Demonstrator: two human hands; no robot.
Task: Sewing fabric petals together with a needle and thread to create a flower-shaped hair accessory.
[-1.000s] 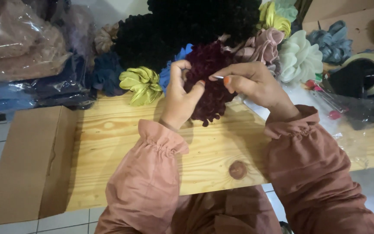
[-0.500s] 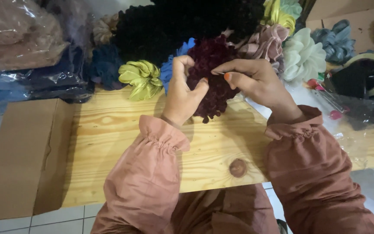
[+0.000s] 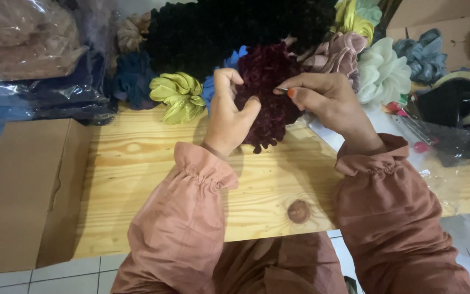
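A: Little has been shifted since the earlier frames: the left hand (image 3: 229, 117) has been curled a bit more round the maroon scrunchie (image 3: 267, 92), and the right hand (image 3: 327, 100) has been kept at its right edge.

B: Where is the scrunchie held?

A: It is held up over the far middle of the table (image 3: 137, 179), just in front of the black pile (image 3: 229, 32), between both hands.

B: And the grip?

A: The left fingers are bent round the left side of the scrunchie with the thumb pressed against its front. The right thumb and forefinger are pinched together on something thin and pale at the fabric's edge; whether a needle or a thread is held cannot be told.

B: How would it be expected to handle?

A: It is judged light, soft and plush, easily crushed and sprung back, not slippery. It would best be taken by the gathered ruffles, with the band supported from behind.

B: What lies about it?

A: A yellow-green scrunchie (image 3: 179, 95) is set to the left, pink (image 3: 335, 54) and pale green (image 3: 382, 73) ones to the right. A tape dispenser (image 3: 458, 98) is seen at far right, a cardboard box (image 3: 23, 190) at near left.
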